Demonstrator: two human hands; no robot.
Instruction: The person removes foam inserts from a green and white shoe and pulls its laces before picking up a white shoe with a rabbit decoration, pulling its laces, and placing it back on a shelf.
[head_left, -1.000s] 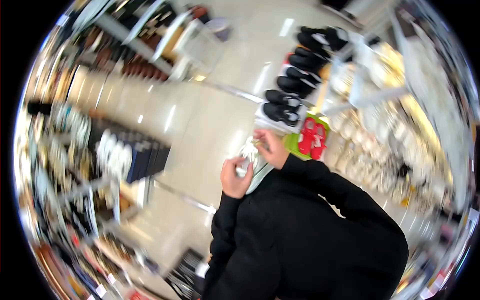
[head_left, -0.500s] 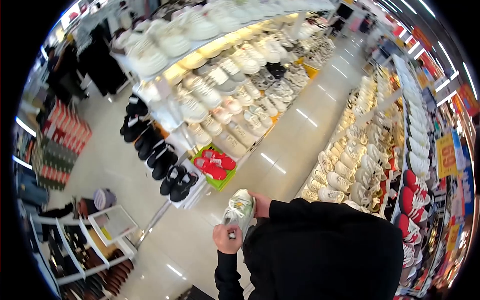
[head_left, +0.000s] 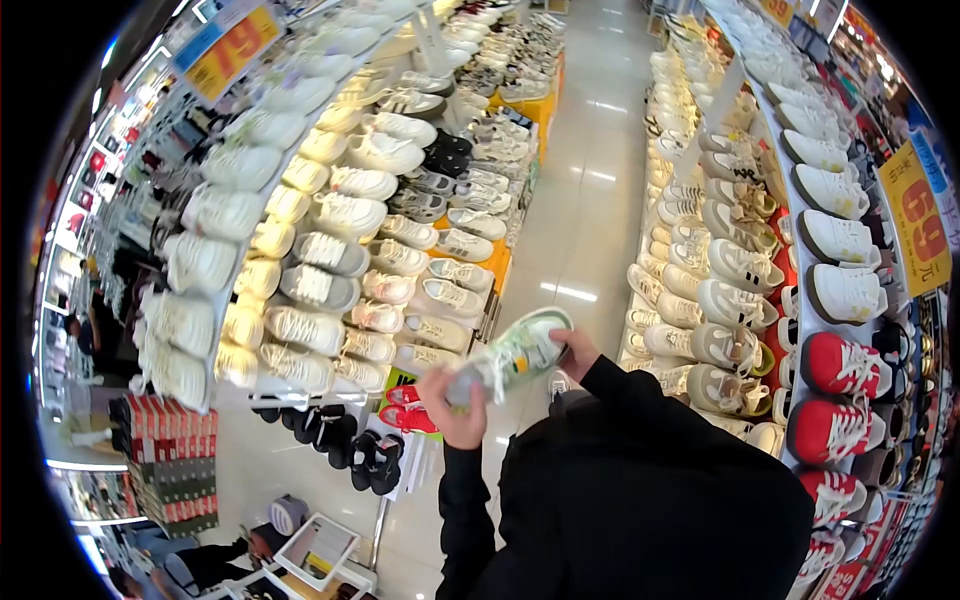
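Observation:
A pale green and white sneaker (head_left: 522, 350) with white laces is held up between my two hands, tilted with its heel opening toward the upper right. My left hand (head_left: 455, 408) grips the toe end, fingers partly hidden beneath it. At the other end, my right hand (head_left: 577, 352) pinches the heel and collar. Below and behind my left hand lies a pair of red shoes (head_left: 408, 412) on a green box lid. Black shoes (head_left: 372, 462) stand beside them on the low end of the display.
Tiered racks of mostly white sneakers (head_left: 318, 290) line the left side. A right-hand rack (head_left: 735, 270) runs parallel, with red sneakers (head_left: 835, 430) on its upper shelf. A tiled aisle (head_left: 585, 150) lies between. Stacked shoeboxes (head_left: 172, 455) and a person (head_left: 200, 570) are at lower left.
The sneaker and both hands have risen, and the shoe has turned from nearly upright to a diagonal. My view has swung, bringing the racks closer and the aisle more upright.

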